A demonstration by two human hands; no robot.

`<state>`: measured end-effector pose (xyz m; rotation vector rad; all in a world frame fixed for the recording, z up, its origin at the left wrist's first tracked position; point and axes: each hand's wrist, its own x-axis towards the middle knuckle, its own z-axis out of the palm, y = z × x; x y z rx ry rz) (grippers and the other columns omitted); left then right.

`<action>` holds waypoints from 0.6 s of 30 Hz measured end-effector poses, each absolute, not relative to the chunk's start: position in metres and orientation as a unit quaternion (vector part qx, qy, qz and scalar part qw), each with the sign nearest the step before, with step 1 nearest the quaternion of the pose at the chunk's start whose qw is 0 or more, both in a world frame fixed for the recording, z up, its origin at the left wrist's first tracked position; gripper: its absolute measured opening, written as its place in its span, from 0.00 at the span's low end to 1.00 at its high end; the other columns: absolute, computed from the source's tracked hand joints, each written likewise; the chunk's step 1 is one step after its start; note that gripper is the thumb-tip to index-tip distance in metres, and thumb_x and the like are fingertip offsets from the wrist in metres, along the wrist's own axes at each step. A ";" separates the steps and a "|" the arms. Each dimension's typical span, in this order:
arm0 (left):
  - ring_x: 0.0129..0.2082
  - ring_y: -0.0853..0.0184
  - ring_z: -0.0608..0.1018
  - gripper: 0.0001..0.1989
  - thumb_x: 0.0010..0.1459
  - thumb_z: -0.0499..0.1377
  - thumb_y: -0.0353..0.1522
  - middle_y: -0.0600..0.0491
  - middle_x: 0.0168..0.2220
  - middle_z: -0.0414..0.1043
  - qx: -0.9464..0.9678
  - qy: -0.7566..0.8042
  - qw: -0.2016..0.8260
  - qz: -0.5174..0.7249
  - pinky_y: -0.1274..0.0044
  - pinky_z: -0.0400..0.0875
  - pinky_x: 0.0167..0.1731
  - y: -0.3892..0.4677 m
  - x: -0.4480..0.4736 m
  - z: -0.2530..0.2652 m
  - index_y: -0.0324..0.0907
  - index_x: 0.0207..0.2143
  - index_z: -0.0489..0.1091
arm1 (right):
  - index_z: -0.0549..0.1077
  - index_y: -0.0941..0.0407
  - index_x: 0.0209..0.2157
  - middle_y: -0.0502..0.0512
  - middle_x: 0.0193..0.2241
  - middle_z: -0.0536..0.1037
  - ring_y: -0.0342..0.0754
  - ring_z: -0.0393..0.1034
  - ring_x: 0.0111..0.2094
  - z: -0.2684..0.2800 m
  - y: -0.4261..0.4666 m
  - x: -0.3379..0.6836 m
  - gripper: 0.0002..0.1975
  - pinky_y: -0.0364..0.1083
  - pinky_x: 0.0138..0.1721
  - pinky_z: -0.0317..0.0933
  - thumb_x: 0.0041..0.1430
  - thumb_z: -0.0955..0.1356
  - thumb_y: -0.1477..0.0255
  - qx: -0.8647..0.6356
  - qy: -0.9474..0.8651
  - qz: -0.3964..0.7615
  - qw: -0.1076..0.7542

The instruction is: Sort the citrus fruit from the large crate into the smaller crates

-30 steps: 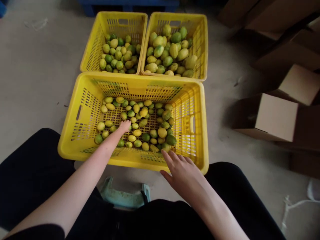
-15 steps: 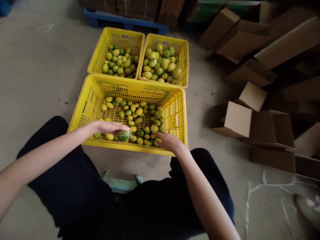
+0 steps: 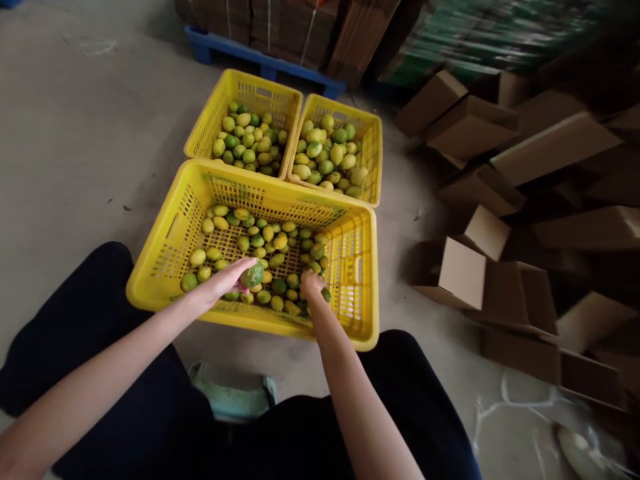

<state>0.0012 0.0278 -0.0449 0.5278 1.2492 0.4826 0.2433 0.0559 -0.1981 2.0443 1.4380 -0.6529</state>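
My left hand (image 3: 233,279) is closed around a green lemon (image 3: 253,275) with paler markings, held over the near part of a large yellow plastic crate (image 3: 200,175). Lower in the crate, toward its right side, my right hand (image 3: 313,285) reaches down among the fruit. Its fingers are curled at a yellow-green lemon (image 3: 314,267) and partly hidden by the hand itself. Loose yellow and green lemons (image 3: 280,241) lie spread over the slotted crate bottom around both hands.
Two smaller yellow crates, the left one (image 3: 194,130) and the right one (image 3: 376,160), hold more lemons behind the large crate. Open cardboard boxes (image 3: 463,273) are heaped at right. A blue pallet (image 3: 203,48) with stacked cardboard stands behind. A pale green stool (image 3: 233,401) shows between my legs.
My right hand has moved left and in among the lemons, its fingers curling. My left hand still holds the green lemon, now turned and slightly lower. The camera view has shifted.
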 end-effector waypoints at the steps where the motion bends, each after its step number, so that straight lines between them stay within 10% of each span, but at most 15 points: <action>1: 0.28 0.69 0.75 0.21 0.53 0.63 0.48 0.55 0.29 0.72 0.240 0.570 0.750 0.234 0.78 0.70 0.29 0.030 -0.001 -0.044 0.41 0.38 0.69 | 0.69 0.57 0.54 0.59 0.53 0.72 0.53 0.71 0.49 -0.205 0.057 0.243 0.19 0.57 0.48 0.69 0.65 0.67 0.65 0.777 0.521 -0.233 0.267; 9: 0.25 0.69 0.75 0.21 0.53 0.61 0.49 0.55 0.28 0.73 0.222 0.562 0.764 0.226 0.77 0.70 0.30 0.030 -0.004 -0.045 0.41 0.37 0.70 | 0.63 0.66 0.56 0.77 0.52 0.72 0.66 0.65 0.57 -0.227 0.052 0.258 0.31 0.53 0.47 0.66 0.52 0.73 0.72 0.808 0.510 -0.260 0.137; 18: 0.28 0.68 0.74 0.20 0.58 0.56 0.47 0.51 0.28 0.74 0.274 0.484 0.811 0.181 0.70 0.68 0.43 0.036 -0.003 -0.026 0.38 0.37 0.72 | 0.69 0.53 0.43 0.57 0.42 0.78 0.56 0.73 0.43 -0.114 0.072 0.241 0.26 0.51 0.43 0.68 0.39 0.77 0.71 0.717 0.614 -0.300 -0.134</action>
